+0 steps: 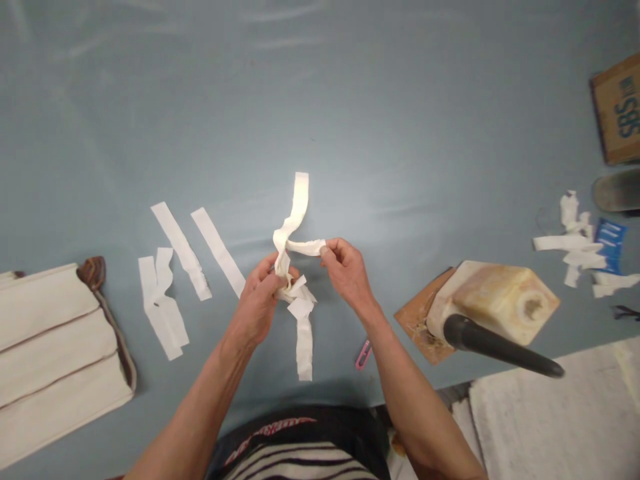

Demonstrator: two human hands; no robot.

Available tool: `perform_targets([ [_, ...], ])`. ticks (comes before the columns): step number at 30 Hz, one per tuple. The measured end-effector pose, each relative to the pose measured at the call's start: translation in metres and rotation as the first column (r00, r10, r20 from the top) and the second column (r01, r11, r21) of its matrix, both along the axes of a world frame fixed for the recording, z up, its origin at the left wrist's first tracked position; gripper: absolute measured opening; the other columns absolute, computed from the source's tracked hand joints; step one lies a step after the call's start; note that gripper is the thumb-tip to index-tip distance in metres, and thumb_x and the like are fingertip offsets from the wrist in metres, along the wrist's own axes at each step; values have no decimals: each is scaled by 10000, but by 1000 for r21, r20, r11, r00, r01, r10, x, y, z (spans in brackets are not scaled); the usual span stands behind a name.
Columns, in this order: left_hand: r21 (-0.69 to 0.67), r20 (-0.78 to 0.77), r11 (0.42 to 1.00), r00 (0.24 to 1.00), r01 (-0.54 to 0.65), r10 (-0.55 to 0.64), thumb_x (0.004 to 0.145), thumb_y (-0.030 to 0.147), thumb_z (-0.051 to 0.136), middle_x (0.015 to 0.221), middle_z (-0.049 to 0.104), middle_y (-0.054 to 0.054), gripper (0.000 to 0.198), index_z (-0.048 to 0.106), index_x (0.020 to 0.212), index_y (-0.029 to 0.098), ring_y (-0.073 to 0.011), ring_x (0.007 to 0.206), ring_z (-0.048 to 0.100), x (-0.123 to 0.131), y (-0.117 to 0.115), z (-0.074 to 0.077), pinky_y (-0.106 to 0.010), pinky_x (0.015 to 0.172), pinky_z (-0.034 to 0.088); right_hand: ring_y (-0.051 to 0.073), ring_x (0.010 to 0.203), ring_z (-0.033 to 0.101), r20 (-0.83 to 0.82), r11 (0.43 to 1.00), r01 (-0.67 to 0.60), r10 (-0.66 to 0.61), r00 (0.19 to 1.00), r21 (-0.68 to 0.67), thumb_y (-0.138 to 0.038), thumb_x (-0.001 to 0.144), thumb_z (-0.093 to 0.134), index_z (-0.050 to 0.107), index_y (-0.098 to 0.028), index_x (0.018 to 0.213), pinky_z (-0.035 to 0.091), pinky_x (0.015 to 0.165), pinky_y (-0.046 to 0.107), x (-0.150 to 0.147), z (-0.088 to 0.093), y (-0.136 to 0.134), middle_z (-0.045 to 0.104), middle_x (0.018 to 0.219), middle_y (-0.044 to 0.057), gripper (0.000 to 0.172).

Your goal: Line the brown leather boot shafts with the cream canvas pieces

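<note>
Both hands hold a bundle of white fabric strips [298, 293] just above the grey-blue table [320, 107]. My left hand [260, 303] is closed round the bundle's gathered middle. My right hand [345, 267] pinches the end of one strip that loops across from the bundle. One strip end [300, 197] stands up beyond the hands, and another [304, 347] hangs down toward me.
Several loose white strips [180, 280] lie at left, beside stacked cream fabric pieces [50, 347]. A small pink clip [363, 355] lies near my right forearm. At right stands an iron-like tool with a black handle [495, 320], more strip scraps [580, 247], a blue card and a cardboard box [620, 110].
</note>
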State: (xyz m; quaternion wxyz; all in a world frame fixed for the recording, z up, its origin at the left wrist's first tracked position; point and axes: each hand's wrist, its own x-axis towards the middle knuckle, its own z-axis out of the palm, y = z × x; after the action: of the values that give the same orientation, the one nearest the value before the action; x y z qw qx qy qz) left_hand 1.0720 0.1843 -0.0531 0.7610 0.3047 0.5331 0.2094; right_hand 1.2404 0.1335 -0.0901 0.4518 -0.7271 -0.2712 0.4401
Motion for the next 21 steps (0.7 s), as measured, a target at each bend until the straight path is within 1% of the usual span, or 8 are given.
perform_targets([
  [5,35,-32,999,999,-1,2,655,314,711,847,696,12,627,665,1260,158,-163,727,553,-5,-1,5,-271,660,451,210,764,683,-33,1000,-5,5,999,9,-422,873,490,701,-183,1037,520,615,310,21,0,-12,789,961,85,359],
  [7,50,-48,999,999,14,-11,663,304,709,844,703,13,622,671,1268,163,-168,731,568,-6,-3,6,-275,668,458,257,942,720,15,999,39,-39,999,25,-415,872,498,691,-187,1138,576,727,371,28,6,-16,793,1143,127,400],
  [9,62,-62,998,998,29,-25,675,301,709,850,710,14,620,674,1281,171,-170,737,584,-4,-4,9,-278,674,467,300,1160,677,138,996,47,-56,989,69,-408,836,609,694,-208,1171,565,953,455,30,15,-16,759,1285,136,399],
  [11,69,-71,997,997,43,-38,682,311,707,851,714,12,631,673,1296,173,-172,736,592,-2,-4,11,-278,669,470,326,1272,622,313,989,-85,44,949,118,-392,809,716,720,-223,1133,469,1127,506,24,23,-12,749,1321,134,365],
  [13,80,-80,995,996,52,-46,681,327,702,845,716,9,653,666,1315,173,-179,743,607,2,-4,14,-280,672,476,332,1282,620,436,954,-280,208,876,109,-386,827,752,739,-230,1091,428,1168,511,13,26,-4,761,1310,130,307],
  [15,100,-98,993,994,60,-51,685,340,709,842,718,7,661,661,1323,175,-188,756,624,4,-5,15,-282,680,480,317,1256,638,428,926,-371,310,849,65,-364,860,745,746,-240,1087,442,1141,481,0,24,5,771,1298,109,258],
  [17,133,-134,989,990,65,-47,701,348,736,834,712,14,654,655,1329,185,-188,754,622,6,-5,16,-280,677,470,290,1168,668,368,933,-359,325,871,25,-341,907,695,748,-249,1065,474,1070,436,-11,16,12,791,1215,82,190],
  [21,181,-200,981,979,69,-32,720,347,774,799,693,30,663,646,1352,195,-199,766,627,6,-8,15,-288,684,463,199,745,641,270,947,-322,315,910,-19,-377,1022,522,704,-234,882,491,729,303,-25,-6,16,728,784,4,270],
])
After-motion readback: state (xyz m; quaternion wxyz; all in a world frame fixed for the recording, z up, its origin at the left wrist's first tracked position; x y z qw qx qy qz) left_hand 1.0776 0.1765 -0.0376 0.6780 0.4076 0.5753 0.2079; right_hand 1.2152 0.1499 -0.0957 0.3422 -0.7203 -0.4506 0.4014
